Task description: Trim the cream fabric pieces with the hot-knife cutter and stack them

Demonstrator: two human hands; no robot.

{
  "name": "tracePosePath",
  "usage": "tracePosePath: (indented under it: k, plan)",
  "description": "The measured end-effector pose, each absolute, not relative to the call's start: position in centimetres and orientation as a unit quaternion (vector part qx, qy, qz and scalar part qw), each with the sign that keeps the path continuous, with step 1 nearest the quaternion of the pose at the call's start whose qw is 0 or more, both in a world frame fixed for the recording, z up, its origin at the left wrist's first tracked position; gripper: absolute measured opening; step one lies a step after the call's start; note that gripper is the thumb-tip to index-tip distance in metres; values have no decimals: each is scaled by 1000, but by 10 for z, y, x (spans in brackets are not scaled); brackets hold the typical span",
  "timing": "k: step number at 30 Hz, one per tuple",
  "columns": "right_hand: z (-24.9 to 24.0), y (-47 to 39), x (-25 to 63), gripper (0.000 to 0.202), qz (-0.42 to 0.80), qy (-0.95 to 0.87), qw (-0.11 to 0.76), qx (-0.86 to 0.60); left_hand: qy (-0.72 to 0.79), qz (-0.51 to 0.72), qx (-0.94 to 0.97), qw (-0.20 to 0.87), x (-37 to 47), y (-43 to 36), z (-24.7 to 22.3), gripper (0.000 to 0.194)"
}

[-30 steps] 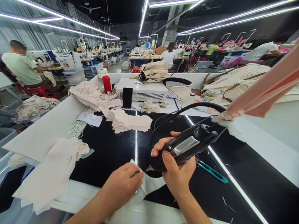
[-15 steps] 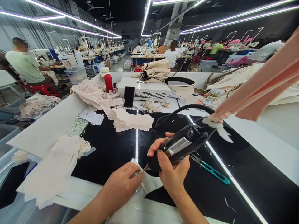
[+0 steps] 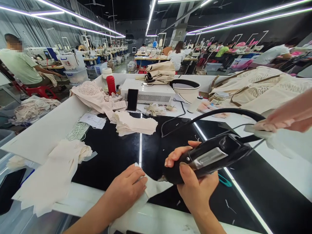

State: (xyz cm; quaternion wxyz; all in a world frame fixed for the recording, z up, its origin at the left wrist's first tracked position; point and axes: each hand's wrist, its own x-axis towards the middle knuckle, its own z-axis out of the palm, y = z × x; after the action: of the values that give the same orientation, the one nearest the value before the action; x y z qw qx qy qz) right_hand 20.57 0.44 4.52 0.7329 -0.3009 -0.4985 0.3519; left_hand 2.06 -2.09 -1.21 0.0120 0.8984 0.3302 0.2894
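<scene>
My left hand [image 3: 129, 188] presses a pale fabric piece [image 3: 156, 188] at the front edge of the black tabletop [image 3: 117, 156], fingers closed on it. My right hand [image 3: 195, 185] is wrapped round a black handheld tool [image 3: 207, 156] with a silver plate; its tip lies just right of the fabric, apart from my left hand. A black cable and a tied pink cloth strip [image 3: 290, 113] run from the tool's rear to the right. Teal-handled scissors [image 3: 224, 180] are partly hidden behind my right hand.
Fabric stacks lie at the left [image 3: 53, 172] and centre [image 3: 136, 123]. Behind them stand a phone [image 3: 132, 99], a red bottle [image 3: 111, 85] and a white box [image 3: 148, 91]. Cream garments [image 3: 263, 84] are heaped back right. A person in pale green [image 3: 19, 68] sits far left.
My right hand and the tool have moved right, away from my left hand. The tied cloth strip has swung right and lower. The view has shifted slightly.
</scene>
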Motion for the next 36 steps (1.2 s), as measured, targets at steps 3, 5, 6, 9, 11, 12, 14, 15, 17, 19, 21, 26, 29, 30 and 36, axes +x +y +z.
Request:
tracePosePath:
  k: [3,5,6,9,11,12,14,15,17,19,21,26,29,30,36]
  plan:
    - [46,2,212,36,343,-498,735,-308,329,297,896,25,30,-24,-7,23]
    - [45,0,215,36,341,-499,731,-316,337,298,892,38,38,-27,-7,26]
    - [44,-1,216,36,341,-500,729,-319,342,295,891,41,41,-28,-8,26]
    - [41,-5,220,36,339,-504,727,-320,359,272,892,42,47,-31,-15,24]
    - [39,-8,222,37,336,-507,726,-320,370,256,892,44,49,-33,-18,22]
    - [38,-9,223,37,334,-508,727,-320,374,253,891,45,49,-34,-20,22]
    - [37,-11,223,37,334,-509,726,-319,379,257,888,48,47,-37,-22,22]
    - [37,-12,224,37,334,-509,727,-318,380,264,885,49,46,-39,-23,22]
    - [37,-12,224,37,335,-509,727,-315,384,279,879,52,44,-41,-24,24]
    - [37,-13,224,36,335,-508,728,-315,384,290,875,55,42,-44,-25,25]
    - [38,-12,224,36,338,-507,729,-313,378,297,875,53,40,-45,-26,26]
    - [40,-10,218,36,349,-498,735,-299,372,307,875,47,38,-46,-31,26]
    - [40,-7,212,36,359,-494,737,-291,373,310,873,45,38,-46,-33,26]
    - [40,-6,210,36,364,-494,735,-289,373,310,873,44,38,-46,-33,26]
    - [36,-5,204,36,375,-501,728,-280,368,313,875,47,39,-45,-32,29]
